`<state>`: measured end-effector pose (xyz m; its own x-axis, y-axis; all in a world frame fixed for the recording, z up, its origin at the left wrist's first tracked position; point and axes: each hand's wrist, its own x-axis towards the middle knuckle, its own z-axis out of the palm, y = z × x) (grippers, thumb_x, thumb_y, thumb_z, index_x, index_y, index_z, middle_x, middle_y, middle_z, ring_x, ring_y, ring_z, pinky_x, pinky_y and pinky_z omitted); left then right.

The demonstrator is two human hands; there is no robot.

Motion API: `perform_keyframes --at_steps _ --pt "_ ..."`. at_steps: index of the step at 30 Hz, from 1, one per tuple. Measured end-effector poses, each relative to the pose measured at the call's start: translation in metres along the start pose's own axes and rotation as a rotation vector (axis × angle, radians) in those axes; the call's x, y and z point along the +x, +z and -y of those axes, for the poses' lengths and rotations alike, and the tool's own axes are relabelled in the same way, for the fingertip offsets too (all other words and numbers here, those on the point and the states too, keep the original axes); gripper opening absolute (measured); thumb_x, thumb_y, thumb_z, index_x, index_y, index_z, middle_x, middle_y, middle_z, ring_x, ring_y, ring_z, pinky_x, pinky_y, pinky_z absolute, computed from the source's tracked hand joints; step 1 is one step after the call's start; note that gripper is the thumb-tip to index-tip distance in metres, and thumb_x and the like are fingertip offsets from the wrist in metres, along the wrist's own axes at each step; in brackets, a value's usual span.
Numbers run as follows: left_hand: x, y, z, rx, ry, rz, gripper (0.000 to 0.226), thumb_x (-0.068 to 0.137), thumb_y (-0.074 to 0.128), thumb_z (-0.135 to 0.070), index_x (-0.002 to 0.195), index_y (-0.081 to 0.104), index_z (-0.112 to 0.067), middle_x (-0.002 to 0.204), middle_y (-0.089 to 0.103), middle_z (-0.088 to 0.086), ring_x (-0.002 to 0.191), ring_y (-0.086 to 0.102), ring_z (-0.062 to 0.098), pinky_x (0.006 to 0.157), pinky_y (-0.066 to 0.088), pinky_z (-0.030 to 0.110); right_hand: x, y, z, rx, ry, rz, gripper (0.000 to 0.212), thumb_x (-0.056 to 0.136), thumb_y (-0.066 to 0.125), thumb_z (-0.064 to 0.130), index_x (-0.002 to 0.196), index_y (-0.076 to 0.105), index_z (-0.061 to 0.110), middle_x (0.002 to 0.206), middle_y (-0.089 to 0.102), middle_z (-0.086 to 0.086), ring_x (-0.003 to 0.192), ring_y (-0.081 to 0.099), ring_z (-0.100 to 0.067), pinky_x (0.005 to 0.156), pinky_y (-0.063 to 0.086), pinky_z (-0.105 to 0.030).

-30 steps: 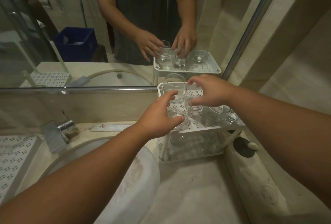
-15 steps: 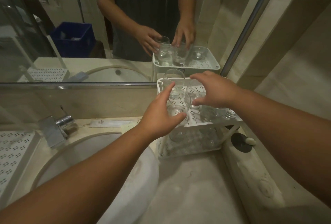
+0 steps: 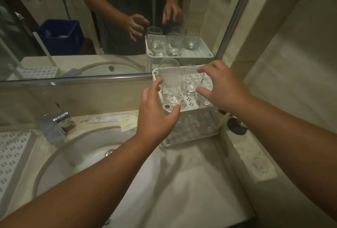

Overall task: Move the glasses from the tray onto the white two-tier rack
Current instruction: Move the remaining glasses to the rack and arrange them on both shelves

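Observation:
The white two-tier rack [image 3: 184, 109] stands on the counter against the mirror, right of the sink. Several clear glasses sit upright on its top tier: a tall one [image 3: 168, 74] at the back left, one [image 3: 171, 98] at the front left, one [image 3: 191, 82] in the middle and one [image 3: 204, 98] on the right. More glasses [image 3: 193, 127] show dimly on the lower tier. My left hand [image 3: 156, 116] hovers at the rack's front left corner with fingers spread. My right hand [image 3: 222, 87] hangs over the right side, fingers apart. Neither holds a glass.
A white perforated tray [image 3: 11, 155] lies at the far left edge. A round basin [image 3: 76, 155] with a chrome faucet [image 3: 52, 124] fills the left of the counter. The mirror [image 3: 91, 27] behind reflects the rack and a blue crate. A raised ledge [image 3: 255, 164] runs along the right.
Both hands have let go of the glasses they held on the top tier and have drawn back a little with fingers spread. The glasses stay standing on the rack.

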<state>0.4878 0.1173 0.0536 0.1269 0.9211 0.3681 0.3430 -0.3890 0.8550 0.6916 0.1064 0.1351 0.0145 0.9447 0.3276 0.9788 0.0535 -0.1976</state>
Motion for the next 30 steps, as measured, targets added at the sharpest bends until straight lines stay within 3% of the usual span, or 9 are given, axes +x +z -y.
perform_keyframes --at_steps 6,11,13,17,21,25,30 --pt "-0.036 -0.001 0.019 -0.047 -0.05 -0.005 0.07 0.08 0.075 -0.03 0.139 0.038 -0.042 0.124 0.047 -0.011 0.111 0.049 -0.005 0.085 0.037 0.0 -0.048 0.011 0.017 0.101 -0.074 -0.123 0.03 0.085 0.072 0.018 0.114 0.067 0.016 0.109 0.059 -0.002 0.085 0.054 -0.015 0.074 0.051 -0.036" --pt "-0.064 0.003 0.046 -0.027 -0.129 0.086 0.067 0.082 0.072 -0.021 0.137 0.039 -0.039 0.124 0.048 -0.006 0.108 0.047 -0.008 0.082 0.031 -0.004 -0.089 0.044 0.016 0.136 -0.07 -0.196 0.018 0.081 0.074 0.008 0.099 0.07 0.009 0.093 0.059 -0.001 0.074 0.04 -0.002 0.068 0.036 -0.02" --pt "-0.074 0.007 0.055 -0.019 -0.179 0.117 0.065 0.083 0.07 -0.021 0.139 0.04 -0.036 0.123 0.047 -0.008 0.107 0.049 0.0 0.081 0.032 -0.002 -0.104 0.061 0.012 0.161 0.011 -0.162 0.017 0.081 0.073 0.007 0.098 0.071 0.009 0.092 0.058 0.001 0.072 0.038 -0.002 0.067 0.035 -0.021" --pt "-0.091 0.017 0.072 0.019 -0.265 0.192 0.062 0.084 0.068 -0.024 0.139 0.04 -0.035 0.122 0.043 -0.01 0.11 0.049 0.007 0.082 0.032 0.006 -0.127 0.092 0.001 0.157 0.135 0.011 0.017 0.084 0.071 0.011 0.101 0.071 0.013 0.098 0.061 -0.002 0.07 0.051 -0.016 0.07 0.047 -0.032" --pt "-0.121 0.031 0.096 0.152 -0.365 0.409 0.067 0.083 0.063 -0.028 0.145 0.037 -0.033 0.134 0.046 -0.001 0.124 0.048 0.017 0.093 0.037 0.025 -0.136 0.12 -0.009 0.171 0.24 0.13 0.022 0.087 0.069 0.017 0.109 0.069 0.017 0.107 0.064 -0.001 0.074 0.049 -0.01 0.074 0.037 -0.022" --pt "-0.146 0.046 0.116 0.346 -0.464 0.586 0.076 0.081 0.058 -0.034 0.151 0.028 -0.032 0.149 0.04 0.004 0.132 0.043 0.027 0.103 0.043 0.046 -0.136 0.141 -0.011 0.149 0.187 0.236 0.026 0.089 0.065 0.019 0.115 0.066 0.017 0.113 0.062 -0.001 0.08 0.047 -0.01 0.077 0.037 -0.023" --pt "-0.148 0.077 0.143 0.513 -0.505 0.571 0.077 0.084 0.059 -0.039 0.152 0.026 -0.028 0.148 0.039 0.008 0.133 0.04 0.032 0.101 0.04 0.049 -0.132 0.157 -0.028 0.148 0.068 0.259 0.027 0.09 0.062 0.017 0.117 0.065 0.016 0.115 0.061 -0.002 0.092 0.051 -0.014 0.08 0.035 -0.024"
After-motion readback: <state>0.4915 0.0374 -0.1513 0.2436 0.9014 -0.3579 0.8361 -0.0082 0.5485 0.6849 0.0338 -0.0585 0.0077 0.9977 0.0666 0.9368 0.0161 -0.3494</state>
